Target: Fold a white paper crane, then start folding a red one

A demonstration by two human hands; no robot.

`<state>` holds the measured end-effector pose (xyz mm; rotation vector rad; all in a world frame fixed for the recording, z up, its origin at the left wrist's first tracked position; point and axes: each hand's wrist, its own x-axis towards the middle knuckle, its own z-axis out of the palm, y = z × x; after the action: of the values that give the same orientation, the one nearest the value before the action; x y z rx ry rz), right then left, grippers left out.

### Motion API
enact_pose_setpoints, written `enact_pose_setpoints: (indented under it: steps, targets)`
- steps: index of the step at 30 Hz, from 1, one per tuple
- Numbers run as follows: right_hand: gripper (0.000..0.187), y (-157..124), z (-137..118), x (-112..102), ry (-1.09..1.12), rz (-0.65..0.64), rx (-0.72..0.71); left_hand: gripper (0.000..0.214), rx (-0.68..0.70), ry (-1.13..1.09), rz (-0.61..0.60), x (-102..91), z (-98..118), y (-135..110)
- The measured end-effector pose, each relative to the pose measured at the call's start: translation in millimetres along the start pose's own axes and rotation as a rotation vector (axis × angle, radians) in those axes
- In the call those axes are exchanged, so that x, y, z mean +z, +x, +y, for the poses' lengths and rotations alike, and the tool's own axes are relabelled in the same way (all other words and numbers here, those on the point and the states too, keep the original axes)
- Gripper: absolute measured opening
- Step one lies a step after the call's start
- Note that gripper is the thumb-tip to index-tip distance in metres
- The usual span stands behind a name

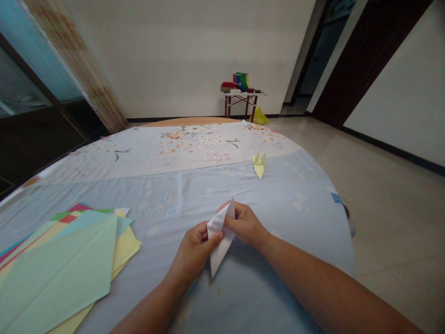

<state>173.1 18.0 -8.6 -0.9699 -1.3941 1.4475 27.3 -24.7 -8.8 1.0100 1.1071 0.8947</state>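
Note:
A piece of folded white paper (221, 250) is held up between both hands, a little above the blue floral cloth. It is long and narrow, with one point upward and another toward me. My left hand (194, 250) pinches its left side, the thumb lying across the front face. On the upper right, my right hand (248, 226) grips the paper with thumb and fingers, some of them hidden behind it. Farther off on the cloth lies a small yellow folded-paper figure (259, 165) with raised pointed parts.
A stack of coloured paper sheets (69, 260), pale green on top, lies at the left. The round table carries a light blue cloth (299, 222) and a white floral one (146, 153). A blue clip (337, 198) sits at the right edge. A small side table (243, 94) stands by the wall.

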Motion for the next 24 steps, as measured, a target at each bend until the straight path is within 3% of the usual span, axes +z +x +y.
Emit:
enact_pose_setpoints:
  steps: [7, 13, 18, 21, 24]
  targets:
    - [0.025, 2.1, 2.5, -4.7, 0.042, -0.159, 0.155, 0.022, 0.072, 0.145, 0.024, 1.1, -2.0, 0.1]
    - [0.021, 1.7, -1.1, -3.6, 0.075, -0.098, 0.121, 0.038, 0.053, 0.006, -0.017, 5.1, 6.5, -6.8]
    - [0.026, 2.2, -3.9, -4.1, 0.057, -0.052, 0.060, 0.052, 0.059, -0.255, -0.075, 2.4, 2.4, -5.6]
    - [0.027, 2.1, -2.5, -4.0, 0.028, -0.050, 0.030, 0.058, 0.017, -0.311, -0.043, 0.6, -0.9, -2.9]
    - [0.027, 1.6, 0.3, -3.5, 0.006, -0.065, -0.010, 0.047, -0.002, -0.242, 0.019, -0.2, -2.0, -2.1]
